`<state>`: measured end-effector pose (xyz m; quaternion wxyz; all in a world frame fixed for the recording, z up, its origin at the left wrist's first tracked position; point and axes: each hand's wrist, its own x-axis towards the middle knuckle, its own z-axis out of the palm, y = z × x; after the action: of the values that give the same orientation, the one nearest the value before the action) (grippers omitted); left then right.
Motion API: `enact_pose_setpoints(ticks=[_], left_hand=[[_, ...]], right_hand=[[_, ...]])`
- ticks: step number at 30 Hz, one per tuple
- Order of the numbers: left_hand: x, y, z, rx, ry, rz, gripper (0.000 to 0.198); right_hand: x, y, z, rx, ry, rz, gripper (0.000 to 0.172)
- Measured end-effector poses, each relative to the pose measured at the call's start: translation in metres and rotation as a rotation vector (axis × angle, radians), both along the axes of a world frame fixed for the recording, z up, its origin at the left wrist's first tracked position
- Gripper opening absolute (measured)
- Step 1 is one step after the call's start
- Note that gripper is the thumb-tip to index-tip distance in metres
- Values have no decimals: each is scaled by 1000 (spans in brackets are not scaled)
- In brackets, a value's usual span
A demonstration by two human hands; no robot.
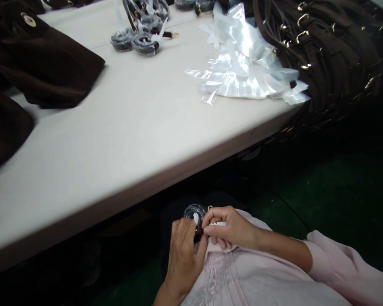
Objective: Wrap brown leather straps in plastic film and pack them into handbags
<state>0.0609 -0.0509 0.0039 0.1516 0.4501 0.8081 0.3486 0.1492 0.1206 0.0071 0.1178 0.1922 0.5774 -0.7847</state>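
Close to my lap, my left hand [183, 250] is closed around a dark coiled strap [194, 209] in clear plastic wrap. A small white tab [196, 218] sticks up from the coil beside my fingers. My right hand [231, 227] meets the left one at the coil, its thumb and forefinger pinched together. Part of a white strip [219, 223] shows within the right hand's fingers; its ends are hidden. A bit of gold-coloured metal [210, 208] peeks out behind the right hand.
A white table [124, 119] stretches ahead, its edge slanting past my lap. On it lie wrapped strap coils [145, 44] with white ties, a fan of clear plastic bags [242, 78] and dark brown bags [51, 63]. Brown straps with gold buckles [332, 51] pile up at the right.
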Motion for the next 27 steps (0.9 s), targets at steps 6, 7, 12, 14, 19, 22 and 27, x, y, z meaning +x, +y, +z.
enact_pose_setpoints(ticks=[6,7,12,14,19,22,27], left_hand=[[-16,-7,10,-47,-329,40,15],[-17,-8,11,-52,-378,45,19],[-15,-8,13,-50,-493,55,34],[-13,-7,14,-29,-505,71,35],[-13,-4,12,-39,-556,123,37],[-13,-2,11,-84,-560,145,35],[-9,0,5,-122,-505,229,27]], right_hand=[[-10,20,-11,-629,10,134,52],[-10,20,-11,-605,8,138,52],[-12,7,-7,-80,9,80,27],[-13,3,-4,272,119,90,18],[-11,2,0,745,500,206,22],[-12,4,-3,877,592,167,28],[-19,9,-11,665,730,138,19]])
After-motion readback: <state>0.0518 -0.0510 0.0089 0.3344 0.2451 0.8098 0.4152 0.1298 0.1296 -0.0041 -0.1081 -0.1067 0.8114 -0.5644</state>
